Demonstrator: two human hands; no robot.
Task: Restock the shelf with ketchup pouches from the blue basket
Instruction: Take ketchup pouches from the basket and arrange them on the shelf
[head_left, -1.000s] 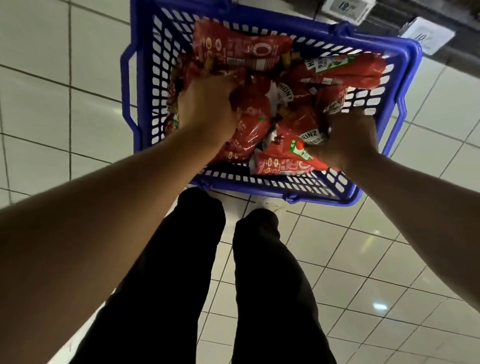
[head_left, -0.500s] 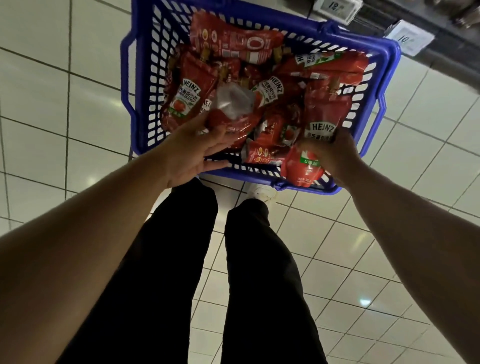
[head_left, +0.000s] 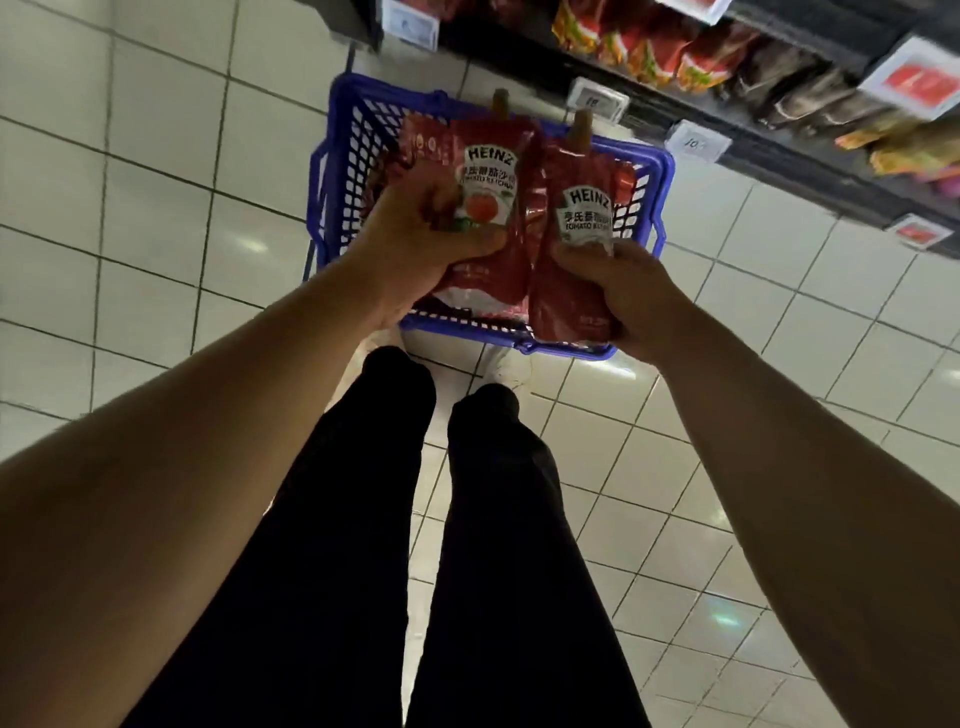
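My left hand (head_left: 415, 244) grips a red Heinz ketchup pouch (head_left: 488, 171) upright by its lower half, spout up. My right hand (head_left: 623, 296) grips a second ketchup pouch (head_left: 582, 208) the same way, right beside the first. Both pouches are lifted above the blue basket (head_left: 337, 171), which stands on the tiled floor in front of my legs. More red pouches show in the basket behind the held ones, mostly hidden. The shelf (head_left: 727, 104) runs along the upper right.
Red and dark pouches (head_left: 675, 52) line the shelf at top right, with price tags (head_left: 696, 141) along its edge. My black-trousered legs (head_left: 415, 519) fill the lower middle. White floor tiles (head_left: 156, 208) surround the basket.
Both hands came up out of the basket, each now holding a pouch upright. My head has risen and tipped toward the shelf, so the basket looks smaller and lower.
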